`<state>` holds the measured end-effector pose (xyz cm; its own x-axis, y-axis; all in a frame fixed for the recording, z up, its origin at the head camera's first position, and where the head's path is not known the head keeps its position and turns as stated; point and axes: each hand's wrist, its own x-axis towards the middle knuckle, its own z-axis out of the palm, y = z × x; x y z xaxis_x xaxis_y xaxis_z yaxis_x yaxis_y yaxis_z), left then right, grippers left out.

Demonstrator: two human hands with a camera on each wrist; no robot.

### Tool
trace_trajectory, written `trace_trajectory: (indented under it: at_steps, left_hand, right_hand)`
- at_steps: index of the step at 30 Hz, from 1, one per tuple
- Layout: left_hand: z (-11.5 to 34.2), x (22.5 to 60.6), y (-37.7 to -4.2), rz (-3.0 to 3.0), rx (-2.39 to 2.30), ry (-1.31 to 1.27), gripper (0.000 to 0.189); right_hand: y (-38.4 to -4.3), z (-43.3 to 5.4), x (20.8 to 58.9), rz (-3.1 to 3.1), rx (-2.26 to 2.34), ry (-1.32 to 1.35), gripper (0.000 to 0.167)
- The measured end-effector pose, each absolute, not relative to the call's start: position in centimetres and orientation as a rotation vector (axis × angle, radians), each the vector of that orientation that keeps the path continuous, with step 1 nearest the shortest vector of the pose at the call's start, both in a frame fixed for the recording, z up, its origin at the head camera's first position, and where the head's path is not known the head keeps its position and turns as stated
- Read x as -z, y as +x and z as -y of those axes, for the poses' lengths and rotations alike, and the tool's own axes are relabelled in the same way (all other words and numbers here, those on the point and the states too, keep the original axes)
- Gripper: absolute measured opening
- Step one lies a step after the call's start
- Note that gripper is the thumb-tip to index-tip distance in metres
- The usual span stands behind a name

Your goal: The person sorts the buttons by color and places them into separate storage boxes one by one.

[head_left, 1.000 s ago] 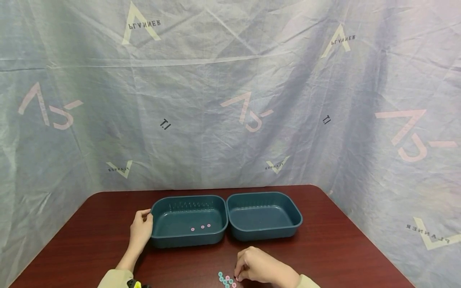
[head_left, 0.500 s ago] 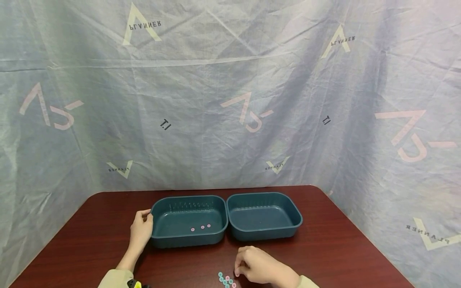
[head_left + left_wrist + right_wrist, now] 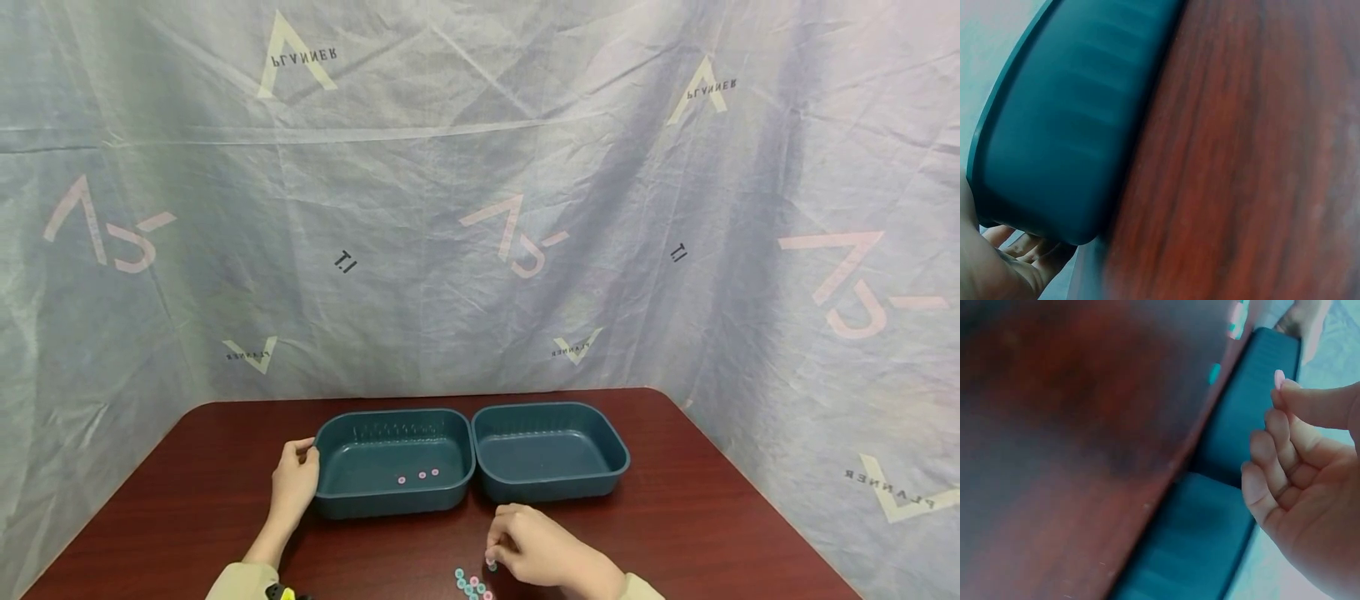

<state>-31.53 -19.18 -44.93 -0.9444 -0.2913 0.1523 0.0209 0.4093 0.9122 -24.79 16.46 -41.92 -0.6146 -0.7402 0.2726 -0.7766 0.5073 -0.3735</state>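
Observation:
My left hand (image 3: 296, 477) grips the left end of a dark teal plastic basin (image 3: 390, 504), fingers at its rim. Part of that hand (image 3: 1004, 269) shows under the basin's end (image 3: 1066, 119) in the left wrist view. Inside the basin lie several small pink discs (image 3: 402, 480) with dark centres. My right hand (image 3: 536, 546) is low over the front of the table, thumb and forefinger pinching a pink disc (image 3: 1279, 379). Just below those fingertips is a teal disc (image 3: 492, 567). A cluster of teal discs (image 3: 468, 589) and pink discs (image 3: 474, 581) lies to the left.
A second teal basin (image 3: 551, 490) stands against the first on its right, with no discs seen in it. Both rest on a dark red wood-grain table (image 3: 675, 533). Grey printed cloth (image 3: 420, 308) hangs behind and at the sides.
My right hand has risen slightly away from the front edge, and a teal disc now shows below its fingertips. The left hand stays on the basin.

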Motion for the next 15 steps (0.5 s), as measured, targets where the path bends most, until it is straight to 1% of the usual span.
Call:
trace_trajectory:
  at_steps: [15]
  left_hand:
    - [19.0, 44.9, -31.6, 2.358, 1.521, 0.26, 0.043]
  right_hand:
    - [-26.3, -15.4, 38.8, 2.661, -0.884, 1.025, 0.013]
